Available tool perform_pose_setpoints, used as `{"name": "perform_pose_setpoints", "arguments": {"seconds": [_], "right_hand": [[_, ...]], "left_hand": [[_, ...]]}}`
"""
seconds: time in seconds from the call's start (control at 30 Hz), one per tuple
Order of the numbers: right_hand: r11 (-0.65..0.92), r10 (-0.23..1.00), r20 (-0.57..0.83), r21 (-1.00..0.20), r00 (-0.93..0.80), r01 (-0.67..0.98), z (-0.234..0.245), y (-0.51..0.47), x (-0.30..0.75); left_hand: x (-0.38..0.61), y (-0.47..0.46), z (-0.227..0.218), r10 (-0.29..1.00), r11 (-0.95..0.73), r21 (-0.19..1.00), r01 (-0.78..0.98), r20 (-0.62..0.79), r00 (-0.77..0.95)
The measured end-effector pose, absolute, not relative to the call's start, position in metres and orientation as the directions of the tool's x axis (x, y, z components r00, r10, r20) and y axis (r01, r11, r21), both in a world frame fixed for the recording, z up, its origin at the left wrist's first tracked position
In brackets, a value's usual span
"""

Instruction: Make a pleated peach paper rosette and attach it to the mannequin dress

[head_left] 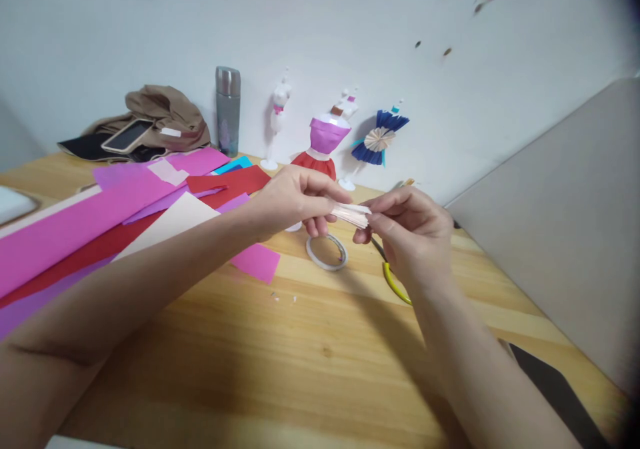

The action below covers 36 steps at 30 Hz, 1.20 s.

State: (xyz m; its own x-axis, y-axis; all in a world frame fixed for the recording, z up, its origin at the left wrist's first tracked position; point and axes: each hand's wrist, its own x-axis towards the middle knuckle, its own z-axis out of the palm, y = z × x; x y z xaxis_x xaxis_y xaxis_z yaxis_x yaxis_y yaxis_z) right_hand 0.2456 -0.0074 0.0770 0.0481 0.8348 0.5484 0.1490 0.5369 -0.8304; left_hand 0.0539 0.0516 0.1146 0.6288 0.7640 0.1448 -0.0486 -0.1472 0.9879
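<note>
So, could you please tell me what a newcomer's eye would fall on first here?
Most likely the centre, where the left hand and right hand pinch a small pleated pale paper between them, above a tape roll on the wooden table. Next come the bright pink and red paper sheets spread on the left, and the little mannequins in paper dresses by the wall behind.

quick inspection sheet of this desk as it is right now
surface: wooden table, tiny paper scraps near its middle
job's things: pleated paper, pinched from both sides
clutter: coloured paper sheets, tape roll, yellow-handled scissors, flask, phone on brown cloth
grippers: left hand and right hand both shut on the pleated paper
cables: nothing seen
surroundings: white wall, three small mannequins, grey panel at right
</note>
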Motion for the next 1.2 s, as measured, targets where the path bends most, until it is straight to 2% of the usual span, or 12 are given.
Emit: {"name": "perform_pose_setpoints", "arguments": {"seconds": [0.13,0.3,0.47,0.53,0.77,1.2], "right_hand": [[0.563,0.823,0.567,-0.802,-0.04,0.197,0.082,-0.011,0.246],[0.594,0.793,0.594,-0.706,-0.134,0.386,0.087,-0.016,0.245],[0.633,0.709,0.694,-0.549,-0.124,0.546,0.087,-0.017,0.238],[0.638,0.687,0.718,-0.523,-0.112,0.565,0.085,-0.018,0.236],[0.585,0.753,0.656,-0.643,-0.037,0.494,0.083,-0.017,0.238],[0.569,0.761,0.648,-0.694,0.038,0.44,0.085,-0.014,0.241]], "left_hand": [[0.053,0.053,0.114,0.759,-0.174,0.984,-0.026,0.151,0.634],[0.054,0.053,0.113,0.76,-0.192,0.981,-0.003,0.151,0.633],[0.058,0.05,0.111,0.777,-0.22,0.976,0.0,0.175,0.604],[0.059,0.049,0.11,0.77,-0.235,0.972,0.008,0.181,0.612],[0.058,0.05,0.105,0.734,-0.293,0.956,-0.009,0.231,0.638],[0.059,0.047,0.112,0.782,-0.231,0.973,-0.004,0.188,0.595]]}}
